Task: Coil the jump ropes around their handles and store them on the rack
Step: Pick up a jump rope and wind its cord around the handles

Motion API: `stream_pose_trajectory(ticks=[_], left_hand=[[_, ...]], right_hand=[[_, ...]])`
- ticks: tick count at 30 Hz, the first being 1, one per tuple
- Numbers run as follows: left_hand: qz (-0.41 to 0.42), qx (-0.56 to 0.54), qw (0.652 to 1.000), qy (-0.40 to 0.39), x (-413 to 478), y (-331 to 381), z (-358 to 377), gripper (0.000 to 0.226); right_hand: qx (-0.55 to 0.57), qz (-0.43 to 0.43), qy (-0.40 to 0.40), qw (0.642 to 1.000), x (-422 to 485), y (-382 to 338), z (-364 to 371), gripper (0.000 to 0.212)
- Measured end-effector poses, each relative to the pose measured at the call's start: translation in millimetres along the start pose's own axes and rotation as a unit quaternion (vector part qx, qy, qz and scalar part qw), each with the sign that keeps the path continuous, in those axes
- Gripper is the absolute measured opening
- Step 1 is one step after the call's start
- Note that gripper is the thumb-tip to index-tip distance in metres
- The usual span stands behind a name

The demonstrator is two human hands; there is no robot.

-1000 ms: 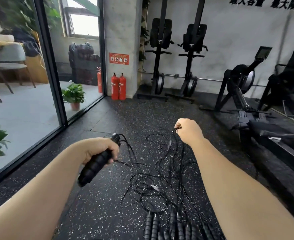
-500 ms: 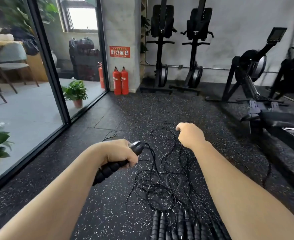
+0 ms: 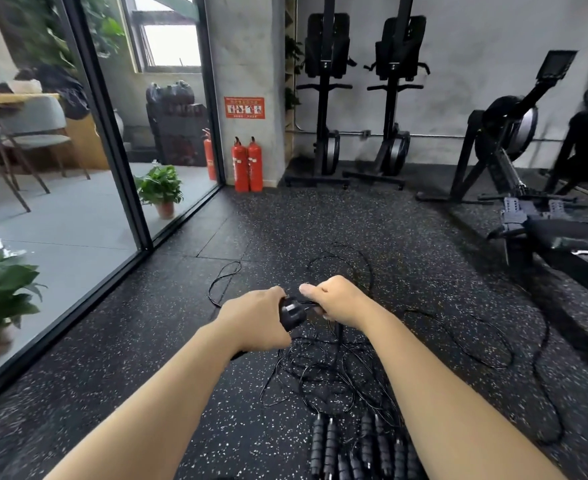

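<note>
Tangling black ropes [image 3: 323, 372], ribbed handles [image 3: 323, 445].

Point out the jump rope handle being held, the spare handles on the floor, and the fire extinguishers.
held handle [image 3: 291, 315], head view, its top end
spare handles [image 3: 323, 445], head view, a grip
fire extinguishers [image 3: 248, 168], head view, red bodies

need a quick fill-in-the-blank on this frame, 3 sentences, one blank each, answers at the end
1. The left hand grips a black jump rope ____ .
2. The right hand pinches the thin black ____ right beside the left hand.
3. The spare handles lie in a row on the speckled ____ .

Missing words: handle; rope; floor
</note>
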State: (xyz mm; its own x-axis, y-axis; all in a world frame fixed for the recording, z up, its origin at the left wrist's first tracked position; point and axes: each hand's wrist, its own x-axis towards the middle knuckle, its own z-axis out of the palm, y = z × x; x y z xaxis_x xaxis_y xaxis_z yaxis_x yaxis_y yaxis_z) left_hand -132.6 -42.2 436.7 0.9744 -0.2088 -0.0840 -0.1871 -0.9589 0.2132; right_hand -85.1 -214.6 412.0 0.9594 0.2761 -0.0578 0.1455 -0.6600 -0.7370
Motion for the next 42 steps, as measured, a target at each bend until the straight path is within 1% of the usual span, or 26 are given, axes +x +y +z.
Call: stream_pose_trajectory(ticks=[2, 4, 7, 11, 13, 15, 20, 25, 27, 29, 30, 32, 34, 36, 37, 39, 40, 41, 42], left_hand=[[0.015, 0.003, 0.999, 0.046, -6.6, -0.2, 10.6, 0.045], [0.022, -0.011, 0.996, 0.085, -12.1, -0.8, 20.3, 0.048], [0.018, -0.038, 0.992, 0.12, -17.8, -1.5, 28.2, 0.049], [0.011, -0.07, 0.99, 0.122, -25.8, 8.4, 32.2, 0.053], [0.005, -0.091, 0.989, 0.119, -29.9, 15.0, 33.6, 0.055], [0.005, -0.108, 0.988, 0.113, -34.8, 19.1, 34.4, 0.053], [0.016, -0.176, 0.982, 0.073, -43.4, 17.9, 31.7, 0.046], [0.016, -0.248, 0.968, 0.037, -43.1, 14.9, 25.5, 0.051], [0.036, -0.335, 0.941, 0.037, -43.9, 17.1, 24.9, 0.048], [0.056, -0.412, 0.908, 0.054, -46.1, 20.9, 23.6, 0.037], [0.063, -0.432, 0.898, 0.063, -46.9, 23.0, 22.9, 0.032], [0.066, -0.44, 0.893, 0.074, -48.6, 28.6, 21.3, 0.031], [0.056, -0.418, 0.903, 0.084, -48.7, 34.0, 21.3, 0.034], [0.044, -0.388, 0.915, 0.1, -48.1, 38.9, 22.5, 0.04], [0.044, -0.374, 0.92, 0.106, -47.9, 41.5, 22.7, 0.047], [0.054, -0.342, 0.931, 0.114, -47.0, 45.1, 23.0, 0.065], [0.058, -0.327, 0.936, 0.114, -46.0, 45.8, 22.4, 0.074], [0.062, -0.318, 0.939, 0.112, -45.2, 46.1, 21.2, 0.079], [0.066, -0.312, 0.941, 0.111, -44.2, 46.5, 20.2, 0.076]], right_hand=[[-0.048, -0.023, 0.022, 0.998, -0.3, 2.3, -3.0, 0.056], [-0.125, -0.038, 0.04, 0.991, -4.8, 1.2, -10.2, 0.057], [-0.236, -0.056, 0.099, 0.965, -14.1, 3.0, -22.8, 0.057], [-0.253, -0.073, 0.22, 0.939, -20.8, 12.3, -26.5, 0.058], [-0.233, -0.074, 0.267, 0.932, -23.2, 13.4, -25.1, 0.058], [-0.212, -0.067, 0.293, 0.93, -24.7, 12.5, -23.6, 0.058], [-0.174, -0.058, 0.334, 0.924, -25.3, 12.9, -19.7, 0.059], [-0.104, -0.041, 0.365, 0.924, -25.1, 15.2, -19.9, 0.061], [-0.049, -0.043, 0.364, 0.929, -25.7, 14.9, -19.0, 0.062], [0.057, -0.042, 0.38, 0.922, -25.5, 16.9, -17.3, 0.064], [0.119, -0.033, 0.388, 0.913, -25.3, 18.1, -16.4, 0.064], [0.187, -0.003, 0.409, 0.893, -26.1, 20.6, -13.8, 0.066], [0.225, 0.025, 0.421, 0.878, -26.0, 22.3, -8.7, 0.069], [0.239, 0.066, 0.413, 0.876, -25.4, 17.8, -4.9, 0.066], [0.238, 0.09, 0.392, 0.884, -21.9, 18.1, -3.7, 0.061], [0.229, 0.134, 0.295, 0.918, -18.3, 13.6, -0.8, 0.057], [0.244, 0.148, 0.244, 0.927, -21.6, 6.5, -0.5, 0.055], [0.27, 0.15, 0.198, 0.93, -22.8, 6.5, 0.9, 0.052], [0.316, 0.157, 0.157, 0.922, -24.8, 3.6, 1.7, 0.045]])
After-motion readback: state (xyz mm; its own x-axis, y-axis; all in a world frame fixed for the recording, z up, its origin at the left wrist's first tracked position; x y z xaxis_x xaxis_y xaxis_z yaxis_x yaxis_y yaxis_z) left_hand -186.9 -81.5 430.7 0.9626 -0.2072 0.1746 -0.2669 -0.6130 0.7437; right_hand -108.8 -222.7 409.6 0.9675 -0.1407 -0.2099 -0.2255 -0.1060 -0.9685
